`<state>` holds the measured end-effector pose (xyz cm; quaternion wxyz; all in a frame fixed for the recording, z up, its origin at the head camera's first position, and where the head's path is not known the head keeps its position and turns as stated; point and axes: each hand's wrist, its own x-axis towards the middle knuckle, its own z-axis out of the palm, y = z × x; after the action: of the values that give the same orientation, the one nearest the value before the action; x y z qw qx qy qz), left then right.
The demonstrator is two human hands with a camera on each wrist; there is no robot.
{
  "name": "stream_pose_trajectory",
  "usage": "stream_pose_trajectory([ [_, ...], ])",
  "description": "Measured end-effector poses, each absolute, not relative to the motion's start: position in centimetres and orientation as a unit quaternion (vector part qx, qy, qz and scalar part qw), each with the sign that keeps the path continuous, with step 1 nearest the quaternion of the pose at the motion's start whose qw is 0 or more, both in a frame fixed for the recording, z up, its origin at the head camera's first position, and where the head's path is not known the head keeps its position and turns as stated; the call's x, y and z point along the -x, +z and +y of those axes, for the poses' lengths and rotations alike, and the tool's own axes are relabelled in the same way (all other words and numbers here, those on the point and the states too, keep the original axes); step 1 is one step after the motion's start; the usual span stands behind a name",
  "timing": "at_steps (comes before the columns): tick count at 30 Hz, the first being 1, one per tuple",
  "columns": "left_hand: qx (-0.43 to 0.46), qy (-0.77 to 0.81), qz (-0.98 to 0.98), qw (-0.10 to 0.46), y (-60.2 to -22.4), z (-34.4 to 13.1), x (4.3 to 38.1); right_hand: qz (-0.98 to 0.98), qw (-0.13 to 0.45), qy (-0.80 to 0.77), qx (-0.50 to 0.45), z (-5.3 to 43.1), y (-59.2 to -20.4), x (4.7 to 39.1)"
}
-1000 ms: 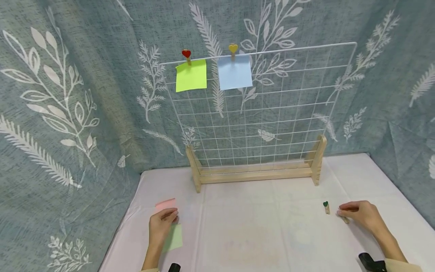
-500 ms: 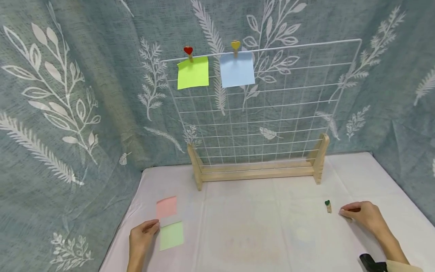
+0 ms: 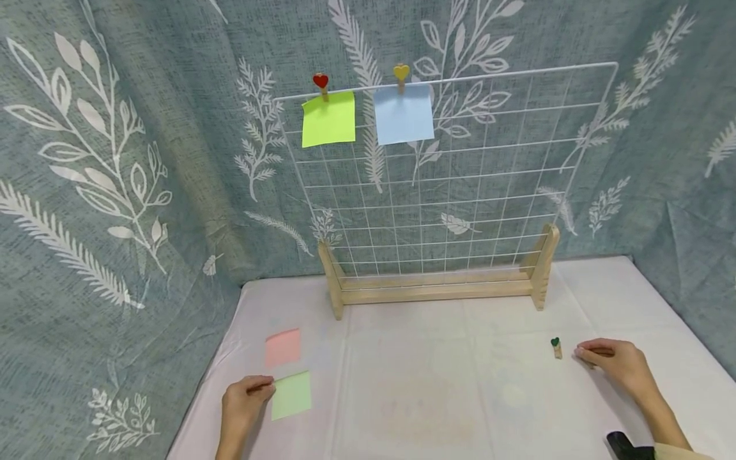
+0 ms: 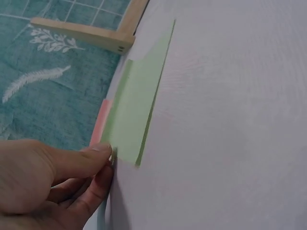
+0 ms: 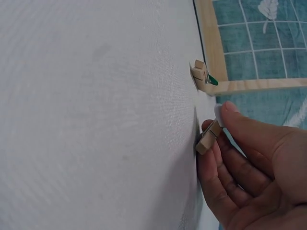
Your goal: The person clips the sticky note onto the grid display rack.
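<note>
At the left of the table, my left hand [image 3: 244, 409] pinches the upper left corner of a pale green sticky note [image 3: 292, 396] between thumb and fingers. In the left wrist view the note [image 4: 136, 105] lies mostly on the cloth. Just beyond it is a pink sticky note [image 3: 283, 348]. Over on the right, my right hand [image 3: 621, 364] holds a small wooden clothespin [image 5: 209, 136] with a pale ornament under the thumb. A second clothespin with a green heart [image 3: 556, 349] lies on the table to that hand's left.
A white wire grid [image 3: 460, 172] stands upright in a wooden base [image 3: 437, 292] at the back. Clipped along its top are a lime note [image 3: 329, 120] with a red-heart clothespin and a blue note [image 3: 404, 115] with a yellow-heart one. A leaf-patterned curtain surrounds the white-covered table.
My left hand has moved left and nearer, from over the two notes to the green note's corner. The right hand has picked the clothespin up slightly. The view has shifted a little.
</note>
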<state>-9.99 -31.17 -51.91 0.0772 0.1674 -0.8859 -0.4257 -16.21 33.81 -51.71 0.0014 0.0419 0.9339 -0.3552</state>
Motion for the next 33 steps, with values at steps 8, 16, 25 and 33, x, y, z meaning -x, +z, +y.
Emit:
stream_pose_trajectory([
  [8, -0.179, -0.431, -0.880, 0.092, -52.0, -30.5, 10.1, 0.914, -0.018, -0.401, -0.053, 33.9, -51.6, 15.9],
  [16, -0.207, -0.461, -0.856, 0.114, -52.3, -30.1, 10.4, 0.910, -0.006, -0.410, -0.062, 34.4, -51.8, 15.7],
  [25, -0.208, -0.518, -0.825, 0.091, -51.9, -29.3, 10.7, 0.902, -0.090, -0.418, -0.055, 33.8, -51.1, 15.8],
  [33, -0.188, -0.531, -0.822, 0.082, -51.2, -28.0, 11.0, 0.894, -0.089, -0.435, -0.061, 33.0, -50.2, 16.7],
])
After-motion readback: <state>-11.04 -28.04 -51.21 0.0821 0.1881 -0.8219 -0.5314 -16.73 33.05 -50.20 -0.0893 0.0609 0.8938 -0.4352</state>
